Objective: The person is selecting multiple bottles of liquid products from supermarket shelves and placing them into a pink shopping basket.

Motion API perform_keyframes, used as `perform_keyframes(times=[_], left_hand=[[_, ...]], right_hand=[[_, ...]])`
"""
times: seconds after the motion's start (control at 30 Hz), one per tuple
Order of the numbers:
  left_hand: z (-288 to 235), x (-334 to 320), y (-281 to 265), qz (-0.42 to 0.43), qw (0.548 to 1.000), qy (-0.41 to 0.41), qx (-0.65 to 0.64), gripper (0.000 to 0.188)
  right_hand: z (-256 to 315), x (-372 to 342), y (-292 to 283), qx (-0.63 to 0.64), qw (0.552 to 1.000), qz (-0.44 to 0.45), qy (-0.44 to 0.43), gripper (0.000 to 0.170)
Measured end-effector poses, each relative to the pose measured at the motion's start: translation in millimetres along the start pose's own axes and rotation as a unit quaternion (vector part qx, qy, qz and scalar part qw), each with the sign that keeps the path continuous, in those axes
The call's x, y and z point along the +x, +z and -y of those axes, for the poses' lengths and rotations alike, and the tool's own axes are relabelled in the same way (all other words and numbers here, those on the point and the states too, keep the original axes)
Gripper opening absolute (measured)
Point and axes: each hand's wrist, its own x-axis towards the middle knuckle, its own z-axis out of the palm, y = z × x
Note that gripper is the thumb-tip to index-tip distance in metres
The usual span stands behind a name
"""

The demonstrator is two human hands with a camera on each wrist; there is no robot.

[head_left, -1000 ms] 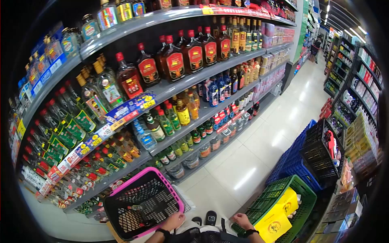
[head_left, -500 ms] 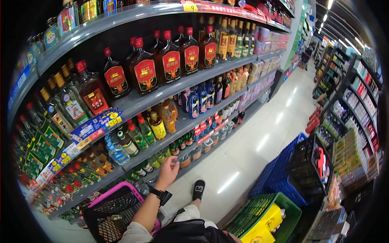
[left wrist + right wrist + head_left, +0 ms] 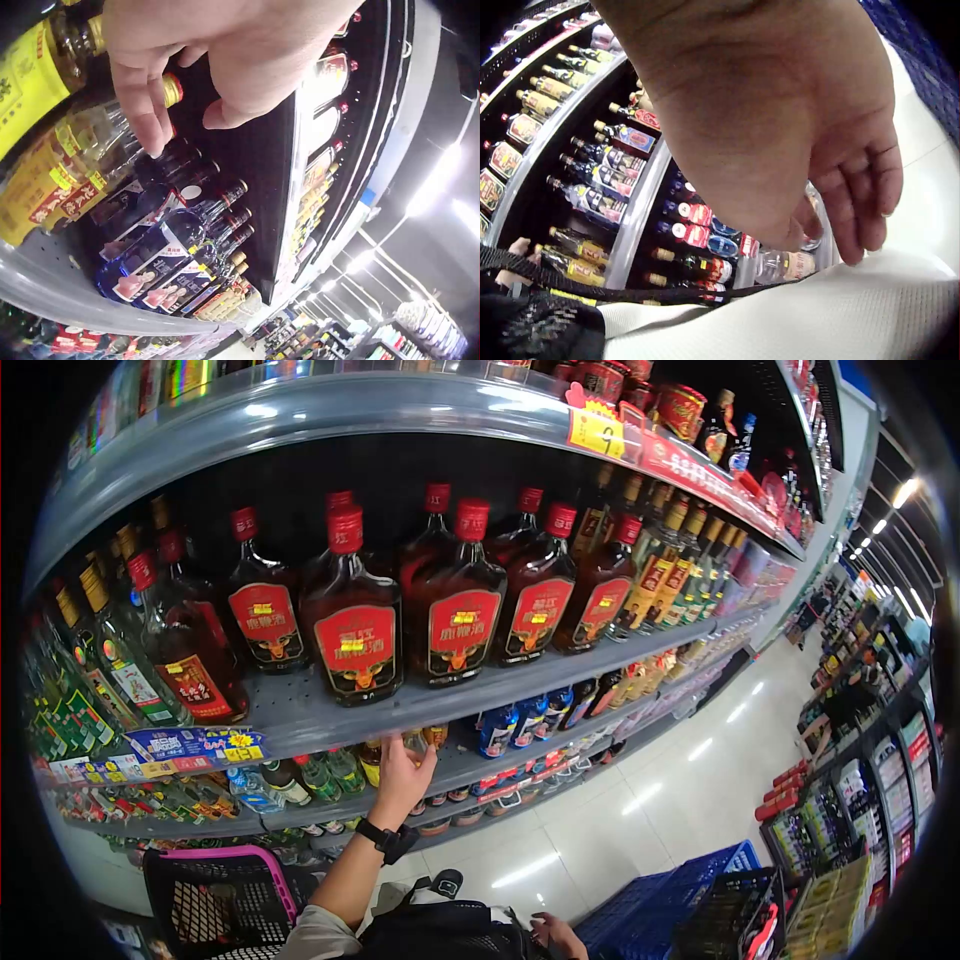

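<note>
My left hand (image 3: 403, 775) reaches in under the shelf board that bears the red-capped liquor bottles (image 3: 357, 622). In the left wrist view the fingers (image 3: 148, 112) point down beside a clear bottle (image 3: 101, 139) with a yellow cap and yellow label. Thumb and fingers stand apart there, and the cap shows behind them. Blue bottles (image 3: 180, 247) line the same shelf farther along. My right hand (image 3: 840, 142) hangs low by my body with loosely bent fingers, nothing in them, next to white cloth (image 3: 817, 315).
A black shopping basket (image 3: 215, 855) with a pink rim stands at lower left against the shelves. Blue crates (image 3: 665, 895) and a black crate (image 3: 735, 915) are at lower right. The tiled aisle (image 3: 600, 830) runs away to the right, with more shelving (image 3: 850, 790) opposite.
My left hand has gone from beside the basket forward to the lower shelf bottles. The view has moved closer to the shelves, and the right hand stays low by the body.
</note>
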Motion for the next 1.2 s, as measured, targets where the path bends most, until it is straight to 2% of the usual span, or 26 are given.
perform_keyframes(times=[0.03, 0.1, 0.13, 0.17, 0.23, 0.27, 0.3, 0.33, 0.37, 0.43, 0.47, 0.57, 0.67, 0.7, 0.83, 0.87, 0.9, 0.93, 0.97, 1.0, 1.03, 1.07, 1.13, 1.2], left_hand=[[11, 4, 8, -0.005, 1.0, -0.003, 0.007, 0.061], [28, 11, 21, -0.016, 1.0, -0.014, -0.019, 0.059], [24, 12, 22, -0.005, 0.997, -0.066, -0.038, 0.053], [26, 14, 25, -0.008, 0.997, -0.073, -0.03, 0.053], [25, 20, 31, -0.04, 0.998, -0.034, 0.032, 0.041], [22, 19, 33, -0.049, 0.997, -0.041, 0.039, 0.041], [11, 17, 31, -0.037, 0.996, -0.077, 0.03, 0.035], [3, 16, 33, -0.028, 0.993, -0.112, 0.019, 0.029], [1, 12, 37, -0.04, 0.992, -0.118, 0.024, 0.029], [-2, -2, 47, -0.052, 0.996, -0.068, 0.019, 0.027], [-6, -9, 51, -0.065, 0.995, -0.074, 0.022, 0.027], [-39, -32, 61, -0.072, 0.994, -0.075, 0.016, 0.024], [-106, -44, 66, -0.112, 0.993, -0.011, 0.042, 0.026], [-126, -45, 66, -0.121, 0.991, -0.018, 0.047, 0.026], [-178, -67, 75, -0.117, 0.992, -0.028, 0.03, 0.022], [-192, -73, 79, -0.096, 0.992, -0.056, -0.056, 0.026], [-204, -79, 83, -0.076, 0.983, -0.081, -0.143, 0.03], [-214, -85, 85, -0.049, 0.982, -0.093, -0.154, 0.034], [-221, -91, 92, -0.058, 0.982, -0.104, -0.148, 0.034], [-228, -96, 101, -0.06, 0.98, -0.08, -0.172, 0.034], [-235, -100, 107, -0.059, 0.977, -0.054, -0.196, 0.035], [-247, -104, 111, -0.053, 0.967, -0.088, -0.234, 0.039], [-259, -110, 121, -0.069, 0.96, -0.104, -0.249, 0.042], [-271, -111, 123, -0.068, 0.954, -0.131, -0.263, 0.055]], right_hand=[[28, -6, -3, -0.003, 1.0, 0.009, 0.0, 0.035], [90, -19, -16, -0.06, 0.997, -0.03, -0.049, 0.036], [100, -15, -25, -0.092, 0.993, -0.034, -0.06, 0.037], [105, -8, -36, -0.124, 0.989, -0.037, -0.073, 0.039], [110, 9, -52, -0.132, 0.988, -0.036, -0.074, 0.039], [113, 17, -61, -0.149, 0.985, -0.039, -0.08, 0.039], [118, 22, -70, -0.166, 0.981, -0.042, -0.087, 0.038], [136, 18, -79, -0.235, 0.966, -0.05, -0.092, 0.037], [155, 19, -90, -0.244, 0.964, -0.04, -0.095, 0.037], [184, 25, -116, -0.25, 0.963, 0.008, -0.103, 0.036], [174, 49, -135, -0.294, 0.941, 0.007, -0.169, 0.036], [200, 77, -176, -0.323, 0.926, 0.01, -0.193, 0.036], [272, 57, -195, -0.351, 0.895, 0.048, -0.27, 0.034], [291, 55, -197, -0.358, 0.886, 0.051, -0.292, 0.034], [369, 25, -188, -0.317, 0.874, 0.154, -0.335, 0.033], [384, 21, -186, -0.302, 0.87, 0.193, -0.337, 0.035], [397, 15, -181, -0.282, 0.857, 0.237, -0.359, 0.044], [408, 8, -176, -0.259, 0.843, 0.281, -0.378, 0.053], [418, -1, -170, -0.261, 0.841, 0.295, -0.372, 0.053], [428, -11, -165, -0.211, 0.811, 0.357, -0.414, 0.064], [432, -20, -160, -0.156, 0.775, 0.412, -0.452, 0.075], [434, -26, -156, -0.154, 0.774, 0.423, -0.445, 0.075], [432, -37, -150, -0.121, 0.74, 0.487, -0.449, 0.081], [419, -40, -145, -0.119, 0.747, 0.492, -0.43, 0.078]])
